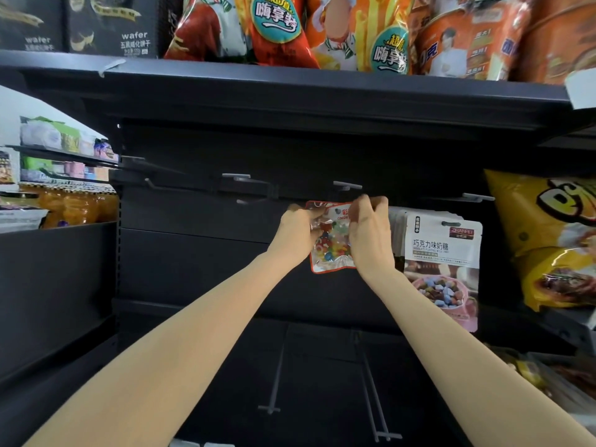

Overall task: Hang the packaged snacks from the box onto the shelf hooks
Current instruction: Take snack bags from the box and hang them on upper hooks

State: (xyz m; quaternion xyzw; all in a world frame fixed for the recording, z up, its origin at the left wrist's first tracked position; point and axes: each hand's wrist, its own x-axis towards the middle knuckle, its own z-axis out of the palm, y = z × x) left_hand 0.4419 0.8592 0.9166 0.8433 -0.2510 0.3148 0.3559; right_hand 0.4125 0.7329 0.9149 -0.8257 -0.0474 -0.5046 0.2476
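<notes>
Candy packet held just under its hook

Both hands are raised to the dark back panel of the shelf and share one small clear packet of coloured candies (332, 243). The left hand (298, 232) pinches its left edge, fingers curled round the film; the right hand (371, 233) grips the upper right corner, fingertips bunched beside the punched hole near the packet's top. The packet hangs upright, its long axis running top to bottom, its face turned toward the camera.

What matters for the coming move is the hook (346, 186) with the grey tag: it juts out of the panel just above the packet, slightly right of the hole. The hook points out toward the person, so the packet probably has to come up a little and then go back along it. The right hand sits nearer the hole and the hook tip, so it looks likely to steer while the left steadies.

A row of white chocolate candy bags (443, 253) hangs just to the right, close beside the right wrist. The box named in the task is not in view
</notes>
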